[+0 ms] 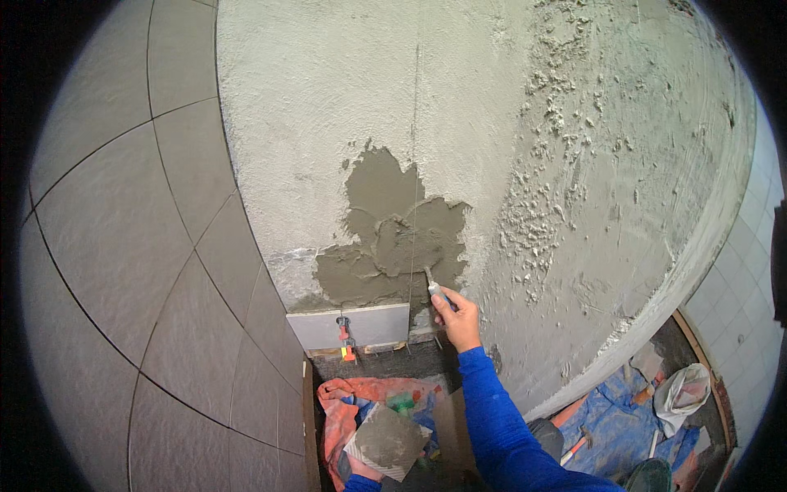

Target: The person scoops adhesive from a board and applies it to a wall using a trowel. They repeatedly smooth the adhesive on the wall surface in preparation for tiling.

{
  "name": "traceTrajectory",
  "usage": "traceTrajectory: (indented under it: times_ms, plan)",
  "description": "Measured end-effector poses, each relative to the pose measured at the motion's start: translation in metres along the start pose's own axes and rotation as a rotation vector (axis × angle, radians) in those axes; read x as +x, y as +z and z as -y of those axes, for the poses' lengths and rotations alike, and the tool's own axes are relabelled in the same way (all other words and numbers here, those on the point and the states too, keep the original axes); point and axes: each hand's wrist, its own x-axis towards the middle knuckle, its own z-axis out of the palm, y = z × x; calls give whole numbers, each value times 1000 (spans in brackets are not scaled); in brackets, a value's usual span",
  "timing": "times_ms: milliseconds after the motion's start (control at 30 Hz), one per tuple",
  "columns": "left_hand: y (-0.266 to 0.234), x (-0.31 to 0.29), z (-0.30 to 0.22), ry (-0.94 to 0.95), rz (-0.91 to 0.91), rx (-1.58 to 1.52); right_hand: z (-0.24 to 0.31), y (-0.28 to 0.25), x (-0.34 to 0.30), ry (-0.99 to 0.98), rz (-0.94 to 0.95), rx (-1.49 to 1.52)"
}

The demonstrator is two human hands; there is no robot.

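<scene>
My right hand (461, 318) is closed around the pale handle of a trowel (433, 284). Its metal neck points up at a dark patch of wet mortar (385, 197) on the wall, and the blade is hard to tell from the mortar. Low in the picture my left hand (366, 469) grips the edge of a square board or tile (392, 443) with grey mortar on top; most of the fingers are hidden under it. Just below the wet patch, a light grey tile (373, 326) stands against the wall, with a red and yellow clip-like piece (345, 338) at its front.
Large grey tiles (106, 230) cover the wall on the left. A thin string (415, 123) runs down the plastered wall. Beneath lie a red and blue tarp (338, 398), a hammer (577, 447) and a white sack (683, 396). Rough plaster (623, 180) fills the right side.
</scene>
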Motion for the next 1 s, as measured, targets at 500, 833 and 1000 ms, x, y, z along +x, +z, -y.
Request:
traceTrajectory:
  times_ms: [500,833,1000]
  plan:
    - [2,-3,0,-14,27,12,17,28,-74,-445,-214,-300]
    - [68,2,27,-62,15,362,156,24,-24,-520,314,-1293]
    - [76,1,35,-82,18,385,201,35,17,-631,317,-1440]
